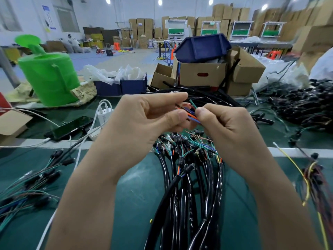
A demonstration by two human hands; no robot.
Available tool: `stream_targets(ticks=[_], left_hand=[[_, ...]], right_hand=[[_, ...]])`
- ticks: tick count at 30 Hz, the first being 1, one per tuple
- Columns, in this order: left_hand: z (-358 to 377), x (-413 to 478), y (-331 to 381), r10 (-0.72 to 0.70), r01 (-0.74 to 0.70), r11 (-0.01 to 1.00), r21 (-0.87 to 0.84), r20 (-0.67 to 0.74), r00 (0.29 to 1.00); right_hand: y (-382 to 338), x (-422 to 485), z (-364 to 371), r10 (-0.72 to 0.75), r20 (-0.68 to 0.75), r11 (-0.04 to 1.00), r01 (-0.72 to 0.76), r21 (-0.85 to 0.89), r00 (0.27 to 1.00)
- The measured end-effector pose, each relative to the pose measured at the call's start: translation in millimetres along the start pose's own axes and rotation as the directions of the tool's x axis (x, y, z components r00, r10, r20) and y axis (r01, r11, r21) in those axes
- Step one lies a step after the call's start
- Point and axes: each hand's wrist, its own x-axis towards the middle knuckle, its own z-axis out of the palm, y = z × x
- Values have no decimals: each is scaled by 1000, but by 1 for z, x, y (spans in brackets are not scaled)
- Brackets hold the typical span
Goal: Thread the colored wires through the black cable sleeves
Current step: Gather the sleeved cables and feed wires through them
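Above the green surface (137, 186), the left hand (144, 120) and right hand (227, 123) pinch thin colored wires (191, 112) between curled fingers. The wires look light and floppy, best held near their tips; black cable sleeves (180, 186) lie just below.

The hands (144, 121) (228, 129) hide where the colored wires (191, 114) end; black cables (170, 197) run off-frame.
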Motion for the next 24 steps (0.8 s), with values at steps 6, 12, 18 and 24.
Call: stream_targets(ticks=[6, 12, 18, 24], left_hand=[[7, 5, -6, 66, -60, 997, 53, -106, 992], [6, 9, -19, 5, -3, 1000, 19, -82, 997], [3, 14, -29, -177, 145, 923, -357, -58, 982], [0, 14, -27, -228, 207, 914, -350, -20, 973]], right_hand=[[-3, 0, 8, -10, 87, 999, 7, 35, 996], [7, 0, 10, -4, 187, 995, -14, 94, 982], [13, 2, 7, -23, 210, 982, -17, 189, 977], [19, 2, 4, 19, 197, 991, -45, 129, 980]])
